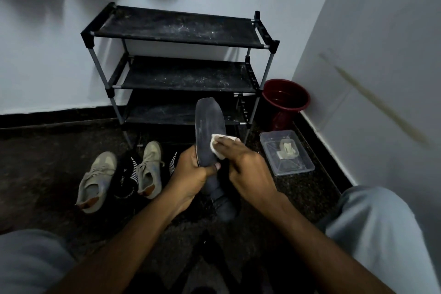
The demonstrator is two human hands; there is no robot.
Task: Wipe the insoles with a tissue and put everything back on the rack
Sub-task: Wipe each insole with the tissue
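A dark speckled floor [47,162] runs to white walls, and against the far wall stands the black three-shelf rack [181,28], its fabric shelves dusted with pale specks. I sit before it, my knees in grey cloth at either side. My left hand [191,174] has its grip curled round the lower part of a dark insole [210,122], thumb laid across its face, holding it upright with the toe end in front of the rack's bottom shelf. My right hand [250,172] lies with fingers fairly straight, pressing a white tissue [218,148] against the insole's middle (no pinch that I can see). On the floor to my left lie two beige sneakers [97,179], with striped black-and-white socks [127,179] between them. To the right, a maroon bucket [281,119] stands beside the rack's leg, and a clear plastic box [303,164] sits nearer me.
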